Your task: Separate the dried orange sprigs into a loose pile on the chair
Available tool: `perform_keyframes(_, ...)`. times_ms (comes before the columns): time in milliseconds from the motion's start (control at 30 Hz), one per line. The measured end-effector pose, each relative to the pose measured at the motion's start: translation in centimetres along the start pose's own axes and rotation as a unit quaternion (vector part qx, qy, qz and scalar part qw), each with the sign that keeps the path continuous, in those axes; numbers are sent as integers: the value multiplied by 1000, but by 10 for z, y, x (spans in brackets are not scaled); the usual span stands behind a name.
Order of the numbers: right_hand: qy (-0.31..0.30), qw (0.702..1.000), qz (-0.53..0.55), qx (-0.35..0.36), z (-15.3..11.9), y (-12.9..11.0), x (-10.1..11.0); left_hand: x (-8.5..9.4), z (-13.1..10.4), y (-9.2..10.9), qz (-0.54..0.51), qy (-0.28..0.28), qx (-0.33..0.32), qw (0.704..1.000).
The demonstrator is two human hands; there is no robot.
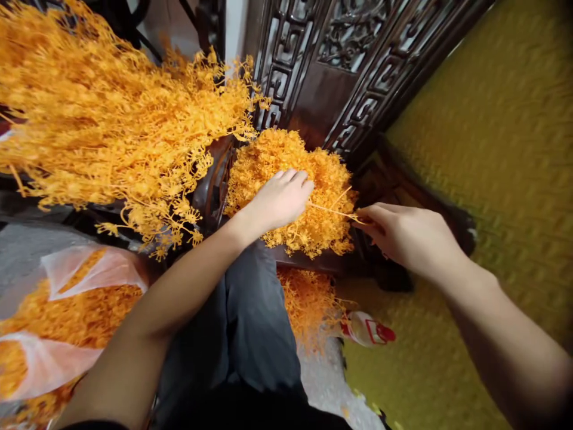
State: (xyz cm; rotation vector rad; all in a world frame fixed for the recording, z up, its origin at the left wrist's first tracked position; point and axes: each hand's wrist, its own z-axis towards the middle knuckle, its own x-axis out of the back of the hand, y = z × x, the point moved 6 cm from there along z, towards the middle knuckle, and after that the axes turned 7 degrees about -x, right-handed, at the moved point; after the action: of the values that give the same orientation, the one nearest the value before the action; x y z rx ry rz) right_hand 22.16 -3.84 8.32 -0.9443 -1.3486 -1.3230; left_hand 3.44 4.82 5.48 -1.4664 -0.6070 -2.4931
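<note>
A rounded heap of orange plastic sprigs (331,173) rests on a dark wooden seat in front of me. My left hand (286,196) lies over the heap with its fingers curled down into it; what those fingertips hold is hidden. To the right of the heap, my right hand (391,230) pinches the end of a thin orange stem (331,210), which stretches across from beside my left hand. Another short stem sticks up from the heap near it.
A large pile of orange sprigs (116,125) fills the upper left. Below it is a translucent bag (96,272) of orange pieces. Carved dark wood (322,89) stands behind the heap. More sprigs (308,304) and a red-capped bottle (364,328) lie lower down, beside yellow-green matting (492,149).
</note>
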Motion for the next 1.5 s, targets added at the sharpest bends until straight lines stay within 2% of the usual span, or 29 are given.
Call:
perform_keyframes(133,33,998,-47,5,6,13,-4,-5,-3,-16,38,-67,31,997)
perform_keyframes(233,56,996,62,-26,5,24,1,-1,-10,-19,40,-92,50,994)
perform_keyframes(367,35,956,260,-128,-2,45,7,1,-25,-9,45,-108,44,992)
perform_keyframes(467,15,943,287,-167,-4,58,8,5,-33,-1,38,-84,38,995)
perform_keyframes(567,12,941,276,-195,-2,57,6,5,-35,1,-43,-93,70,992)
perform_keyframes(600,11,925,316,-212,-1,51,3,4,-34,0,-76,-96,88,989)
perform_keyframes(633,4,894,384,-231,1,43,-2,2,-33,-1,-104,-94,105,984)
perform_keyframes(733,-41,756,613,-227,11,-3,-22,-6,-26,0,-154,-64,141,976)
perform_keyframes(767,-49,738,641,-206,16,-20,-24,-11,-23,2,-164,-57,146,974)
perform_keyframes(800,-49,744,640,-187,22,-33,-26,-15,-21,5,-172,-52,147,973)
perform_keyframes(900,-4,814,557,-162,35,-53,-24,-24,-19,15,-170,-41,137,975)
perform_keyframes(933,11,829,536,-157,37,-56,-24,-24,-20,18,-160,-38,129,978)
perform_keyframes(1000,24,831,537,-142,40,-59,-27,-23,-22,25,-136,-36,109,984)
perform_keyframes(1067,10,800,585,-134,39,-62,-35,-20,-25,27,-127,-32,111,985)
perform_keyframes(1167,-24,725,675,-137,34,-72,-49,-16,-29,25,-114,-23,145,982)
perform_keyframes(1233,-25,678,716,-164,30,-79,-55,-15,-30,29,-83,-23,143,986)
perform_keyframes(1400,68,582,769,-256,21,-84,-54,-11,-32,46,-38,-3,133,990)
perform_keyframes(1500,116,560,779,-257,23,-72,-46,-5,-37,46,-98,0,137,986)
